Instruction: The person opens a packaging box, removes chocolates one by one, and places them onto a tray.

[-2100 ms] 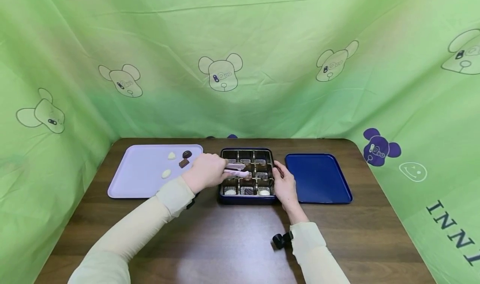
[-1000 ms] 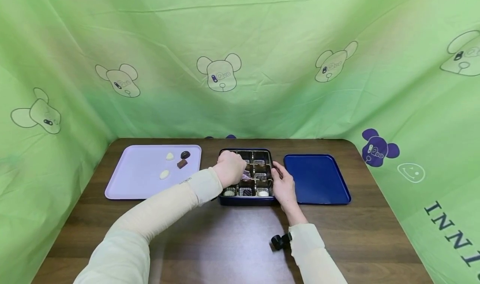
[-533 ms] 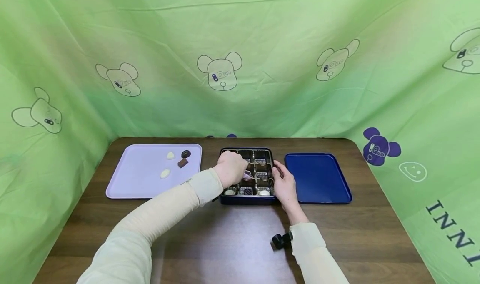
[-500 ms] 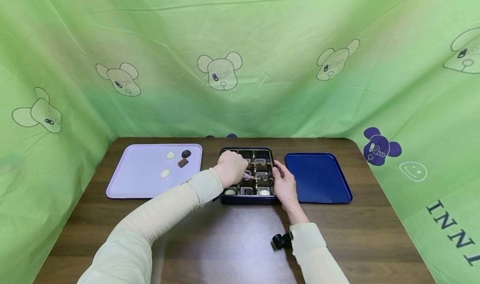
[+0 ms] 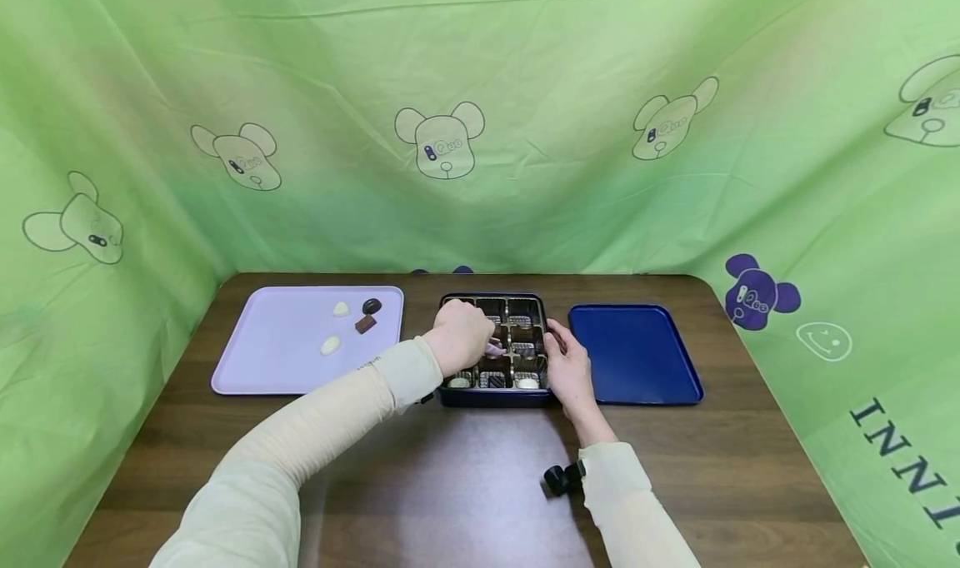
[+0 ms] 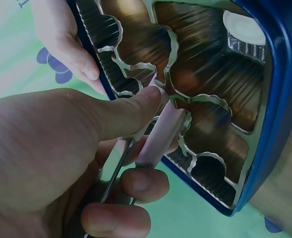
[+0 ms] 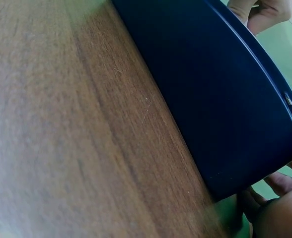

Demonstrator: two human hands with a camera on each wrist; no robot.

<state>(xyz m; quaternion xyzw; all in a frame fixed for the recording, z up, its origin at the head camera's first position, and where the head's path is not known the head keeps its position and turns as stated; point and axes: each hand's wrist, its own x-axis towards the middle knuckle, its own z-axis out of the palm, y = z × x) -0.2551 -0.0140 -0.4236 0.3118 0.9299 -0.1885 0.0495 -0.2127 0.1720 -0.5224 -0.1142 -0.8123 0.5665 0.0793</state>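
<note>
Tongs (image 6: 158, 136), pale pink, are being pinched between the thumb and curled fingers of the left hand (image 5: 459, 337), and their tips are reaching down into the middle of the chocolate box (image 5: 495, 397). That blue box with its gold divided insert is sitting at the centre of the brown table (image 5: 465, 485); wrapped pieces are showing in its near row, and a white chocolate (image 6: 244, 27) is lying in one cup in the left wrist view. The right hand (image 5: 567, 368) is resting against the box's right wall, fingers bent over the rim and steadying it. Just right of the box a blue lid (image 5: 634, 353) is lying flat. To the left, a lilac tray (image 5: 262, 360) is carrying two white pieces and two dark ones near its far right corner.
</note>
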